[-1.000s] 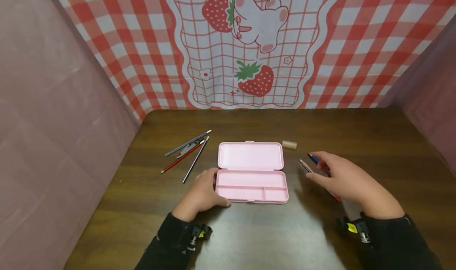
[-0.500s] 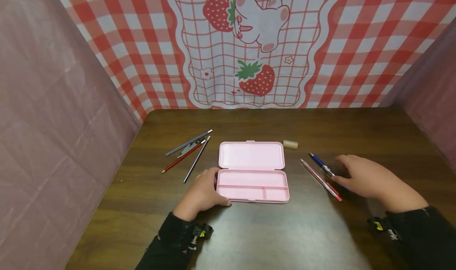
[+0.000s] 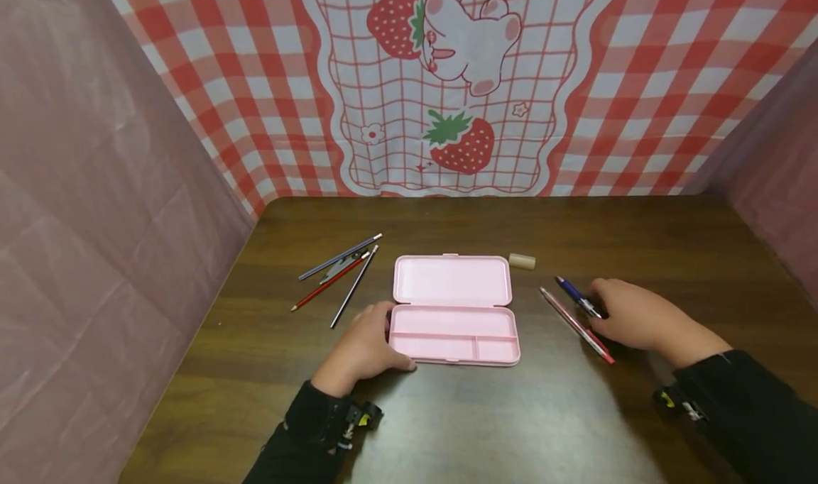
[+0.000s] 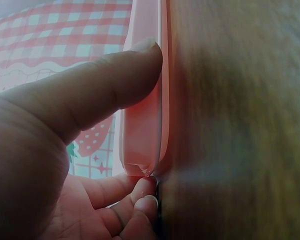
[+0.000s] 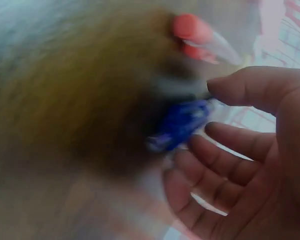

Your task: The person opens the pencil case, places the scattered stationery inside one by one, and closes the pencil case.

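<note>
My left hand (image 3: 363,345) grips the left end of a pink pencil case (image 3: 412,345), its lid (image 3: 452,279) laid back. In the left wrist view the thumb presses along the front side and the other fingers (image 4: 145,190) curl at the end. The case's divided compartments hold nothing. On the right, my right hand (image 3: 633,317) reaches over a blue pen (image 3: 573,294) lying on the table. Thumb and index finger stand on either side of the pen's blue end (image 5: 182,125), with a gap between them. A red-and-clear pen (image 3: 575,323) lies just left of that hand.
Left of the case lie a blue pencil (image 3: 335,258), a red pencil (image 3: 326,284), a dark pencil (image 3: 353,289) and a grey metal compass (image 3: 339,265). A small tan cylinder (image 3: 522,261) sits by the lid's right corner. A checked cloth (image 3: 281,115) hangs behind the table.
My right hand first drew back to the right from over the two pens, then came slightly left again, close around the blue pen. The left hand stays on the pencil case.
</note>
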`<state>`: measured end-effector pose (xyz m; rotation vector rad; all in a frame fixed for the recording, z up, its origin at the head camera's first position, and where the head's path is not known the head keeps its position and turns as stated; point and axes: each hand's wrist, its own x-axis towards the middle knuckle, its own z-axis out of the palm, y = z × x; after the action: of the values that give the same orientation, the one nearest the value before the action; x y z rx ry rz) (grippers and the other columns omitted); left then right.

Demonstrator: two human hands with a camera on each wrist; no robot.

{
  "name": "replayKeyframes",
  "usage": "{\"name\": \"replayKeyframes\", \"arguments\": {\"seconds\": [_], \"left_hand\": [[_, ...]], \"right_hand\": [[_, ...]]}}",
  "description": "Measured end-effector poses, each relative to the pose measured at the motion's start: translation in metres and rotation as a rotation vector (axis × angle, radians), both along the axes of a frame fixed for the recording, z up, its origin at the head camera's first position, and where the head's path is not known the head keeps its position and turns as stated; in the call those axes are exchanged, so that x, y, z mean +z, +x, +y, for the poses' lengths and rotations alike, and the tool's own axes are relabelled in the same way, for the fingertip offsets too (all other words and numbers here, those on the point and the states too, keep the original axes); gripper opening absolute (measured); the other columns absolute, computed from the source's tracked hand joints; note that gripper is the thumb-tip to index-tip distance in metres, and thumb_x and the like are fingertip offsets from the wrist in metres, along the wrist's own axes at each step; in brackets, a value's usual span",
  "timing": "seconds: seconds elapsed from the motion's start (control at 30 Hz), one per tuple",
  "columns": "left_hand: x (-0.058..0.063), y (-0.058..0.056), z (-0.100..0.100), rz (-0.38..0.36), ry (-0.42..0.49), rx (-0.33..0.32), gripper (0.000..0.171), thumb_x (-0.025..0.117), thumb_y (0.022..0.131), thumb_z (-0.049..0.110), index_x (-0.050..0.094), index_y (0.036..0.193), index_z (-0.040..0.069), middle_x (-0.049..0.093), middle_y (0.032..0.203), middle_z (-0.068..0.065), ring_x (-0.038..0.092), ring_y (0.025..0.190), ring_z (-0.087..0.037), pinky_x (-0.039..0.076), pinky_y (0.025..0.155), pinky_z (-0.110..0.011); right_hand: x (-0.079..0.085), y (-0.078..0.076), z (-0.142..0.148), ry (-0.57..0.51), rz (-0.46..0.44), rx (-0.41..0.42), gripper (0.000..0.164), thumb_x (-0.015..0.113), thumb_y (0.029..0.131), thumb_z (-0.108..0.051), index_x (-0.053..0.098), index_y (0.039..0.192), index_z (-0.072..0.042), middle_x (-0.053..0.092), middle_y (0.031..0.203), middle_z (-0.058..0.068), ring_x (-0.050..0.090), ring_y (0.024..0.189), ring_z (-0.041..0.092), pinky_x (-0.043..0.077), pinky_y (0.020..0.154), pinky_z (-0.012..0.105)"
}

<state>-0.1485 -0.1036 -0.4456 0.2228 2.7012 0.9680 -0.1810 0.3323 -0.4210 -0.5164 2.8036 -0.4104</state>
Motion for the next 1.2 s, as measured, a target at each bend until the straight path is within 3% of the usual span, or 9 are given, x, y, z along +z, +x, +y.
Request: {"name": "replayKeyframes", "arguments": {"seconds": [0.23, 0.57, 0.83, 1.2], "left_hand": [[-0.002, 0.000, -0.001, -0.004, 0.016, 0.004, 0.092, 0.100, 0.061, 0.028, 0.054, 0.137, 0.005, 0.057, 0.120, -0.008, 0.050, 0.110, -0.027, 0.045, 0.095, -0.050], [-0.001, -0.001, -0.001, 0.005, 0.012, -0.004, 0.092, 0.100, 0.060, 0.028, 0.054, 0.136, 0.004, 0.057, 0.118, -0.008, 0.051, 0.108, -0.026, 0.045, 0.094, -0.049], [0.000, 0.000, -0.001, -0.001, 0.010, -0.007, 0.093, 0.100, 0.061, 0.029, 0.054, 0.138, 0.004, 0.058, 0.121, -0.009, 0.051, 0.111, -0.028, 0.045, 0.096, -0.050], [0.001, 0.001, -0.002, 0.008, 0.022, -0.014, 0.091, 0.100, 0.061, 0.027, 0.054, 0.135, 0.003, 0.058, 0.120, -0.010, 0.051, 0.111, -0.029, 0.045, 0.096, -0.050]], "right_hand": [[-0.006, -0.005, 0.000, 0.001, -0.056, -0.043, 0.039, 0.075, 0.084, -0.011, 0.053, 0.113, 0.004, 0.057, 0.088, 0.007, 0.052, 0.074, 0.021, 0.045, 0.063, 0.039], [-0.013, -0.014, -0.003, 0.015, -0.073, -0.071, 0.014, 0.049, 0.101, -0.009, 0.047, 0.104, 0.005, 0.052, 0.082, 0.008, 0.051, 0.071, 0.022, 0.044, 0.064, 0.040], [-0.010, -0.013, -0.001, -0.016, -0.097, -0.111, 0.024, 0.050, 0.108, -0.021, 0.047, 0.107, 0.003, 0.049, 0.081, 0.008, 0.052, 0.071, 0.023, 0.043, 0.062, 0.039], [-0.001, -0.011, -0.003, -0.086, -0.116, -0.120, 0.023, 0.053, 0.107, -0.020, 0.053, 0.109, 0.003, 0.051, 0.081, 0.006, 0.051, 0.072, 0.021, 0.043, 0.060, 0.037]]}}
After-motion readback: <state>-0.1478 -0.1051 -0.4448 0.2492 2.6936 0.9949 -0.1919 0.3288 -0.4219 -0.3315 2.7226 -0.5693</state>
